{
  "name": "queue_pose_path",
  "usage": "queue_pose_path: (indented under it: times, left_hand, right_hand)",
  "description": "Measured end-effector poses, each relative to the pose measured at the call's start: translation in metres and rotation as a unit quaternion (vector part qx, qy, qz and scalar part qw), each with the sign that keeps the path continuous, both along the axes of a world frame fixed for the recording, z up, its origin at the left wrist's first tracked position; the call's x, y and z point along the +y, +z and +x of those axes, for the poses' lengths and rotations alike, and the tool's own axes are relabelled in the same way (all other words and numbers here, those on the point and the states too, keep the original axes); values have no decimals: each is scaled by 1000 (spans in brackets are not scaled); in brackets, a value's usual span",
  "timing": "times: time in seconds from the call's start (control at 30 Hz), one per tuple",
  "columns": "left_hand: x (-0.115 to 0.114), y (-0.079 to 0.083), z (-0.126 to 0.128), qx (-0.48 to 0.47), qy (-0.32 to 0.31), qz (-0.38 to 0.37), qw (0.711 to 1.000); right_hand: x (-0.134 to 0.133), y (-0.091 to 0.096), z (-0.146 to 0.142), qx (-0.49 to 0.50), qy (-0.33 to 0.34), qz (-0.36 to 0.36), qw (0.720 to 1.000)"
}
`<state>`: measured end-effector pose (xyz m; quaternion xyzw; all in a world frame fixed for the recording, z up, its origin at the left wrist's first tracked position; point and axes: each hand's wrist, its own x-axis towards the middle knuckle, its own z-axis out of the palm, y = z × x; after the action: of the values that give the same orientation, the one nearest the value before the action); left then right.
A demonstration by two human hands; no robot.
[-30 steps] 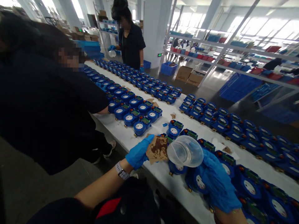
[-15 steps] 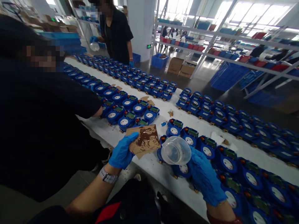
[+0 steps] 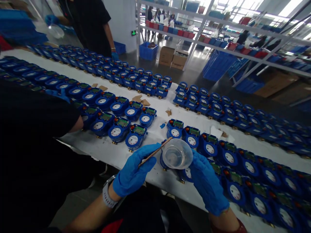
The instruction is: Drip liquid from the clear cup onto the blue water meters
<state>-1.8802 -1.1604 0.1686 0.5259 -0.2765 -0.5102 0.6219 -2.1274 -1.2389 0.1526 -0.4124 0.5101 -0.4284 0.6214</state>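
Both my hands wear blue gloves. My left hand [image 3: 137, 170] pinches a piece of brown cardboard [image 3: 155, 151], seen edge-on, its far end at the rim of a clear plastic cup [image 3: 178, 154]. My right hand [image 3: 207, 183] is wrapped round the right side of that cup, which tilts toward me and shows a little clear residue inside. Beneath and around the cup stand blue water meters [image 3: 175, 132] with white dials and bare green circuit boards. Another blue meter [image 3: 133, 138] stands just beyond my left hand. The cup partly hides the meters under it.
Long rows of meters [image 3: 143, 84] fill the white-covered table [image 3: 155, 129]. Cardboard scraps [image 3: 141, 100] and a blue scrap [image 3: 162, 126] lie between rows. A co-worker's dark sleeve [image 3: 36, 110] reaches in at left; another person [image 3: 87, 29] stands across the table. Shelving and crates [image 3: 148, 51] stand behind.
My left hand has turned the cardboard from face-up to edge-on and brought it to the cup's rim. The cup has shifted slightly left in my right hand. The view has swung right.
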Motion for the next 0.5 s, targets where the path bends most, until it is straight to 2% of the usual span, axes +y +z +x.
queue_pose_path:
  times: [0.13, 0.27, 0.4, 0.5]
  left_hand:
    - [-10, -22, -6, 54, 15, 31, 998]
    - [-17, -50, -13, 123, 59, 117, 984]
    - [-21, -77, -15, 210, 122, 184, 953]
    - [-22, -92, -15, 241, 161, 245, 925]
  right_hand:
    - [-5, 0, -11, 10, -15, 4, 1000]
    - [-26, 14, -25, 14, -55, 16, 998]
    - [-62, 37, -36, 32, -78, -2, 996]
    - [-102, 45, -49, 70, -145, -68, 985]
